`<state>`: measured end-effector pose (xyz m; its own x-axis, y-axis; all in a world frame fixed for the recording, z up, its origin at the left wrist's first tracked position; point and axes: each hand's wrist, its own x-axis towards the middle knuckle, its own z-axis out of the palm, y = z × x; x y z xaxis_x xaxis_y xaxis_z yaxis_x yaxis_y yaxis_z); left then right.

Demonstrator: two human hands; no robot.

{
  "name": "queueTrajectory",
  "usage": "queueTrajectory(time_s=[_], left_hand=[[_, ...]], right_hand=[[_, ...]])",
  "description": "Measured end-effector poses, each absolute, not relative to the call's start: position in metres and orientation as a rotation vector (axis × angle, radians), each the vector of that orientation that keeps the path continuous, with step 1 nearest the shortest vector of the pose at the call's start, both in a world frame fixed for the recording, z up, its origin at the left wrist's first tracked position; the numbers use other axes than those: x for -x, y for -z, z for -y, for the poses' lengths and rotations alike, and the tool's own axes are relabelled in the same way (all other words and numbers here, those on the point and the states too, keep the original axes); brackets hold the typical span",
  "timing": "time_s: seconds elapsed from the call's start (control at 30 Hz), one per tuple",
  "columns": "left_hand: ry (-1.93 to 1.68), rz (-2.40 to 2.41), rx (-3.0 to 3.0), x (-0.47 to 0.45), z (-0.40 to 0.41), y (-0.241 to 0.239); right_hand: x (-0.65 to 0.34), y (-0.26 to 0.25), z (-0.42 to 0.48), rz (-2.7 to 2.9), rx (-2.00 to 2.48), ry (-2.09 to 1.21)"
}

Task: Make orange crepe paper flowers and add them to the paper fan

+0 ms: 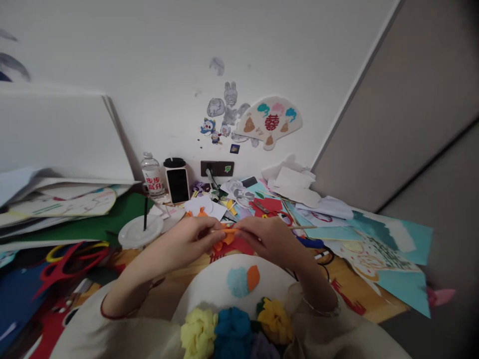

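Note:
Between my two hands, close over the table's front part, runs a narrow orange strip (230, 231) of paper or cloth; which material I cannot tell. My left hand (187, 239) pinches its left end, fingers closed. The closed fingers of my right hand (271, 242) grip the other end. A thin pale stick (305, 227) sticks out to the right past my right hand; its middle is hidden by the fingers. Under the strip lie more orange pieces (224, 244). Nearer me is a white rounded surface (209, 279) with a light-blue patch and an orange patch.
Red-handled scissors (285, 218) lie behind my right hand among paper scraps. More scissors (75, 264) are at left, by a lidded cup (140, 232) with a straw. A bottle (152, 174) and a black-lidded cup (175, 179) stand at the wall. Cloth-like flowers (234, 331) are nearest me.

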<state>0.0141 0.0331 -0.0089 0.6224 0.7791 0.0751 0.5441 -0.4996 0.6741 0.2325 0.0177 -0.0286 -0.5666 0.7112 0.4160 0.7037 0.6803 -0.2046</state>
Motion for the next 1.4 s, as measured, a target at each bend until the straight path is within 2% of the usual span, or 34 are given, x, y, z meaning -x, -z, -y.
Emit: queueTrajectory(time_s=[0.43,0.73,1.4], left_hand=[[-0.312,-0.962,-2.412,-0.004,-0.022,-0.003],[-0.490,-1.066,-2.594,-0.019,-0.015,0.004],[-0.473,-0.969,-2.813,-0.027,-0.021,0.012]], right_hand=[[-0.233,0.026,-0.013,2.548,1.049,0.083],[-0.229,0.029,-0.008,2.556,1.184,0.354],[-0.218,0.032,0.002,2.529,1.156,0.700]])
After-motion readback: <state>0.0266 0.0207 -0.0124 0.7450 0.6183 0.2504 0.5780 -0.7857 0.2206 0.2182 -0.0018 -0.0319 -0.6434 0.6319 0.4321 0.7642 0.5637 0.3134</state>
